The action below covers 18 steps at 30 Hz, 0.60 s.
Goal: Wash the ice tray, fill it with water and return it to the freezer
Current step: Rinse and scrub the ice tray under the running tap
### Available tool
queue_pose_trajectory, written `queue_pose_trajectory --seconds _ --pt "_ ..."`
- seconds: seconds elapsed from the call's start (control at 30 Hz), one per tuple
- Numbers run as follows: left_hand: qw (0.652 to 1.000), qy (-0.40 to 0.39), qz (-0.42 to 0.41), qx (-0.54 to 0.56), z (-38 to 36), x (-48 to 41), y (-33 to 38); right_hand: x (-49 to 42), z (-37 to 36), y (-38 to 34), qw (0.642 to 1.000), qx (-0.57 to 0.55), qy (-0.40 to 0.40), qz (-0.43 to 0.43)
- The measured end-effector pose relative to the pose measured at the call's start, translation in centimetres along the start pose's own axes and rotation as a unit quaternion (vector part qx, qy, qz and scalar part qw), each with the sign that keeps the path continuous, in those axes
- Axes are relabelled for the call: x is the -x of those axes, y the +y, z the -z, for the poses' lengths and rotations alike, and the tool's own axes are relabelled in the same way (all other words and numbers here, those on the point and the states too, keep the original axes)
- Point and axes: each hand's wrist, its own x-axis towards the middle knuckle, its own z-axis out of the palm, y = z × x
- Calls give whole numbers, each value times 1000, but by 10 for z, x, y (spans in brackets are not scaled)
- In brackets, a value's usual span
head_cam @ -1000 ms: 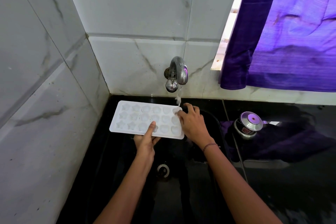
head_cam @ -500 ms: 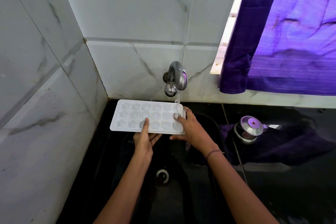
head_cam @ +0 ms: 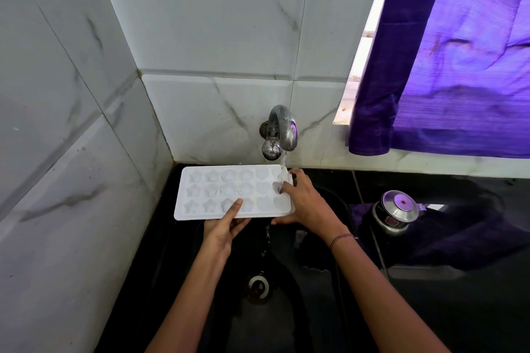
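The left hand (head_cam: 222, 228) pinches the near long edge of the white plastic ice tray with star-shaped moulds (head_cam: 229, 192), thumb on top, fingers underneath. The right hand (head_cam: 304, 203) clasps its right end, where water from the curved chrome tap (head_cam: 282, 130) lands. The tray lies level, long axis left-right, over the black sink (head_cam: 315, 309) by its back edge, with open room leftward.

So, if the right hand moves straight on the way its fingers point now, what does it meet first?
The right hand points back-left across the ice tray, its fingertips already on the cavities. Straight on, it probably meets the water stream, then the tap; depth is unclear.
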Motion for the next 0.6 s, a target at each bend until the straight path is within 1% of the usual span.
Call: queue_pose_trajectory --seconds 0.1,0.3,0.37,0.53,0.6 --pt "1000 -4 1 2 1 3 -2 2 -3 -1 1000 28 -1 -4" --pt "999 34 7 14 7 11 -7 12 -12 -5 999 44 -8 -2" --pt "999 41 2 27 10 15 -9 17 -17 -7 999 39 16 1" --pt "996 66 -20 56 2 19 -7 26 -29 -18 991 49 125 16" --pt "995 71 -30 66 -4 19 -5 24 -28 -19 988 62 139 7"
